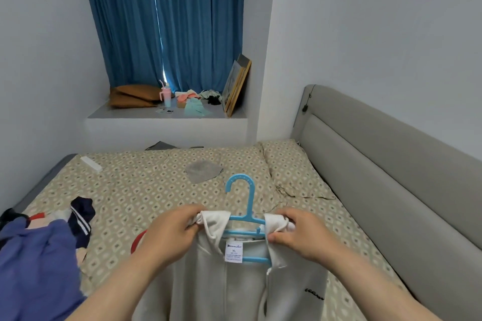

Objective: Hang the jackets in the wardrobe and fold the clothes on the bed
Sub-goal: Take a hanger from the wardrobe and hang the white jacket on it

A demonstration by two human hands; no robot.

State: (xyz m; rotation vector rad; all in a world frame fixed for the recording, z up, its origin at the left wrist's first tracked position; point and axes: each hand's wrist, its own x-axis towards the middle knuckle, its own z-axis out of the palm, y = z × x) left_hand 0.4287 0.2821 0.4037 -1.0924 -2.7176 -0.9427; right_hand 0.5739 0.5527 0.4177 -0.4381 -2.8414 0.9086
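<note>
A light grey zip jacket (234, 286) with a white XL neck label hangs in front of me on a blue plastic hanger (243, 199), hook pointing up. My left hand (170, 232) pinches the jacket's left collar and shoulder over the hanger's end. My right hand (298, 234) grips the right collar the same way. Both hands hold it above the patterned bed (146, 182). A pile of clothes lies at the bed's left: a blue-purple garment (36, 263) and a navy piece with white stripes (80, 216). No wardrobe is in view.
A small grey cloth (202, 171) and a white remote-like bar (91, 164) lie on the bed farther off. A red curved item (137, 238) shows under my left wrist. A grey headboard (386, 164) runs along the right. A cluttered window ledge (167, 112) sits below blue curtains.
</note>
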